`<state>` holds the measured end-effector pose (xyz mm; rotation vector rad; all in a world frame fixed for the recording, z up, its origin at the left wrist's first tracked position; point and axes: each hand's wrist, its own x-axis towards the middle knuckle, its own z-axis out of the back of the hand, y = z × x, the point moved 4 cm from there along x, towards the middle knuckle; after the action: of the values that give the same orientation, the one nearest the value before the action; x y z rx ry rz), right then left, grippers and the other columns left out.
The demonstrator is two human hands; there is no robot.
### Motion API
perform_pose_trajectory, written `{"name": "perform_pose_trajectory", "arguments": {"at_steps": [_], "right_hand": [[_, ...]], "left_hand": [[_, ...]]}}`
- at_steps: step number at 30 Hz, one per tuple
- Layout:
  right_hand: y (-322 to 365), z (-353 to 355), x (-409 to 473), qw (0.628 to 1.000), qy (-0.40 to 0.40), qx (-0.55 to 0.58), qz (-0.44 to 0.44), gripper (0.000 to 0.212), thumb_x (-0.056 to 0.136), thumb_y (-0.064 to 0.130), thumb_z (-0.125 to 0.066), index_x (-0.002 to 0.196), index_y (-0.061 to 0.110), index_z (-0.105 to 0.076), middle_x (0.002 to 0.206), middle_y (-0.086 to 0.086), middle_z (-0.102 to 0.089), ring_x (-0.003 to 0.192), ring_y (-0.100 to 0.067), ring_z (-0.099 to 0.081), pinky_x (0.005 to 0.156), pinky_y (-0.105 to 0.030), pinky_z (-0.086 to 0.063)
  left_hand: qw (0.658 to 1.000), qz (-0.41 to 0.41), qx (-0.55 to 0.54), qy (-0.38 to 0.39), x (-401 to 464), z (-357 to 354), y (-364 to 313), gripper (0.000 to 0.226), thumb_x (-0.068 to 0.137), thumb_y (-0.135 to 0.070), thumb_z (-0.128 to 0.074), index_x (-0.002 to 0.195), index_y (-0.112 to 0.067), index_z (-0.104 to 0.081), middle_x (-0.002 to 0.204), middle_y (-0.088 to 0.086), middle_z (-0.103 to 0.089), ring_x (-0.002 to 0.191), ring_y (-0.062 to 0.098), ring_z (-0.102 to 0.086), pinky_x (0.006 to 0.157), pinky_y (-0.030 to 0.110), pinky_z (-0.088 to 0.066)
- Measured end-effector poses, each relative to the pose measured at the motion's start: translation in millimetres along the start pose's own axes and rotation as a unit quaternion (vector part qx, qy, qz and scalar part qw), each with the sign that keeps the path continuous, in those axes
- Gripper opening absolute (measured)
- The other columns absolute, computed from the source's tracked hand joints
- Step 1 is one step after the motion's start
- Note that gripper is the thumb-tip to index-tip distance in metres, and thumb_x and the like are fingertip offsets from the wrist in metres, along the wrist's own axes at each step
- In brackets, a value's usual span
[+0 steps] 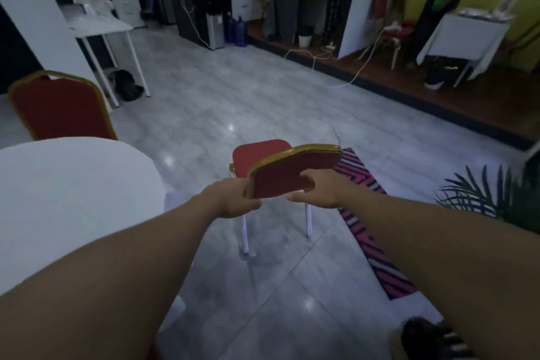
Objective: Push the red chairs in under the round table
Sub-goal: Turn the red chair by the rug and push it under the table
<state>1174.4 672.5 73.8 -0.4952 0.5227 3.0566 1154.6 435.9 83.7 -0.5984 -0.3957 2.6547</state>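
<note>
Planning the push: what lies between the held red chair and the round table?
In the head view, only bare tiled floor separates the held chair from the round table.

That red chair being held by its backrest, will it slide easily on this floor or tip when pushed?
The red chair probably slides easily: the floor looks like glossy, smooth tile. It seems fairly light, with thin white metal legs. It may tip forward if shoved hard, since the left hand and right hand grip high on the backrest. One side stands near the striped rug, which might snag a leg.
</note>
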Motion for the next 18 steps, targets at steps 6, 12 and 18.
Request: {"name": "perform_pose_trajectory", "arguments": {"at_steps": [6, 12, 18], "right_hand": [[-68.8, 29.3, 54.9, 1.000, -0.006, 0.005, -0.016, 0.125, 0.065, 0.092, -0.064, 0.162, 0.019, -0.036, 0.163, -0.006, -0.046, 0.142, -0.027, -0.051, 0.111, -0.045, -0.047], [-130.0, 48.5, 125.3, 0.997, -0.016, 0.059, 0.042, 0.089, 0.061, 0.083, -0.078, 0.139, 0.048, -0.056, 0.131, 0.015, -0.067, 0.119, -0.015, -0.065, 0.097, -0.047, -0.058], [-166.0, 57.4, 193.9, 0.998, 0.051, -0.023, 0.018, 0.120, 0.074, 0.068, -0.084, 0.166, 0.023, -0.021, 0.165, -0.012, -0.038, 0.150, -0.035, -0.039, 0.117, -0.051, -0.040]], "left_hand": [[0.999, -0.032, 0.006, 0.008, 96.8, 4.0, -30.2, 0.075, 0.078, -0.064, -0.061, 0.143, -0.027, -0.052, 0.125, 0.003, -0.070, 0.105, 0.025, -0.067, 0.090, 0.042, -0.056], [1.000, -0.012, 0.005, 0.009, 182.9, 3.2, -55.3, 0.065, 0.080, -0.052, -0.072, 0.135, -0.025, -0.052, 0.123, 0.003, -0.066, 0.104, 0.025, -0.064, 0.086, 0.039, -0.054], [0.998, 0.050, 0.000, 0.030, 258.2, -10.8, -53.7, 0.081, 0.079, -0.052, -0.075, 0.143, -0.015, -0.041, 0.134, 0.012, -0.056, 0.115, 0.032, -0.059, 0.090, 0.040, -0.050]]}}
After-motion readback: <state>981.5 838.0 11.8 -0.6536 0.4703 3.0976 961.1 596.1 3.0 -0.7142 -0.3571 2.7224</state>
